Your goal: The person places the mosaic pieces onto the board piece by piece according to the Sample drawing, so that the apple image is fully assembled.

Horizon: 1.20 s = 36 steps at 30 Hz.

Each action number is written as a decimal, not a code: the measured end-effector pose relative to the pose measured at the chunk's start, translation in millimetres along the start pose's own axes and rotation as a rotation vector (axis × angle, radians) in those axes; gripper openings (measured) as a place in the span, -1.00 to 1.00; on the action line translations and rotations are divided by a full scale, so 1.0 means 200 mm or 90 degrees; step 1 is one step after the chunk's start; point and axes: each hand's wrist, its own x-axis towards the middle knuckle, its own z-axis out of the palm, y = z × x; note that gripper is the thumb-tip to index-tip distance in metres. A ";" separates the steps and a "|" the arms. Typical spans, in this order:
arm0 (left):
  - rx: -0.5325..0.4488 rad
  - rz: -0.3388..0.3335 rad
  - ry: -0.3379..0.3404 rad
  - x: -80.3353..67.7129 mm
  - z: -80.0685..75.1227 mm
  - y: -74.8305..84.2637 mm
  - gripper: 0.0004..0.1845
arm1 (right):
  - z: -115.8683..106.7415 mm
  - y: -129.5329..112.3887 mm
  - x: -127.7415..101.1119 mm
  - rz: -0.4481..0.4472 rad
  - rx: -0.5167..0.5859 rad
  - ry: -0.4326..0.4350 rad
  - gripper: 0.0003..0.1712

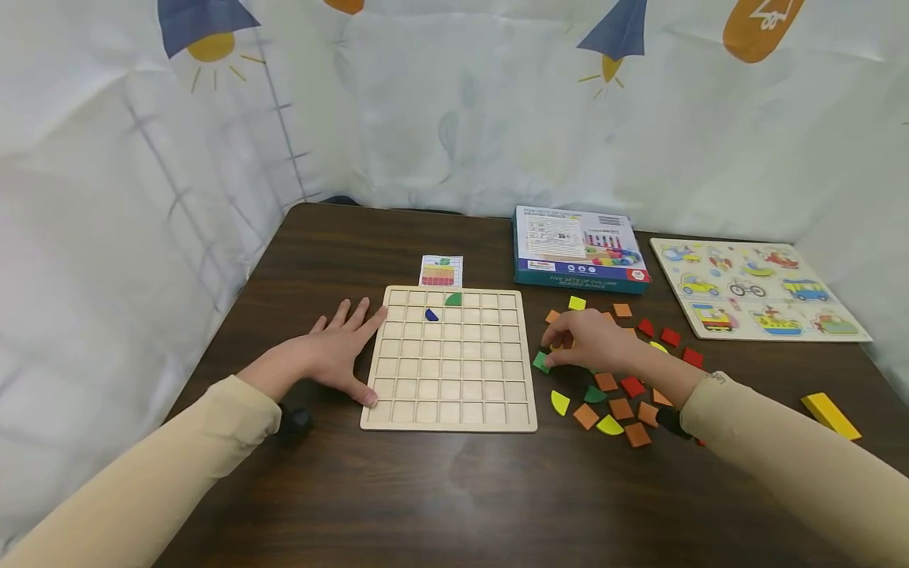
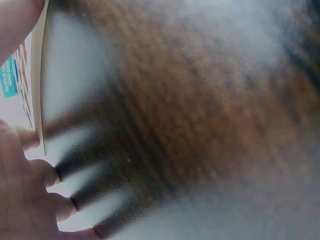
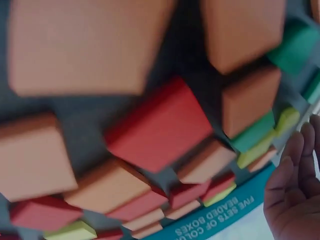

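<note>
A wooden grid board [image 1: 452,369] lies on the table, with a green quarter-circle tile [image 1: 454,299] and a small dark blue piece [image 1: 431,315] in its upper cells. My left hand [image 1: 334,351] rests at the board's left edge, fingers spread, thumb on the lower left rim. Just off the board's right edge, my right hand [image 1: 585,341] pinches a green square tile [image 1: 541,362] between thumb and fingers. Around and under that hand are scattered orange square tiles [image 1: 585,416], red tiles [image 3: 160,127] and yellow quarter-circle tiles [image 1: 559,402]. The right wrist view does not show the pinched tile.
A small pattern card [image 1: 441,270] lies behind the board. A boxed toy set [image 1: 578,248] stands at the back, with a picture puzzle board [image 1: 760,290] to its right. Far right lies a yellow block [image 1: 831,416]. Hanging cloth [image 1: 426,110] surrounds the table.
</note>
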 end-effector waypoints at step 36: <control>-0.004 0.006 0.004 0.00 0.01 -0.01 0.53 | -0.07 0.00 0.11 0.131 0.286 0.056 -0.81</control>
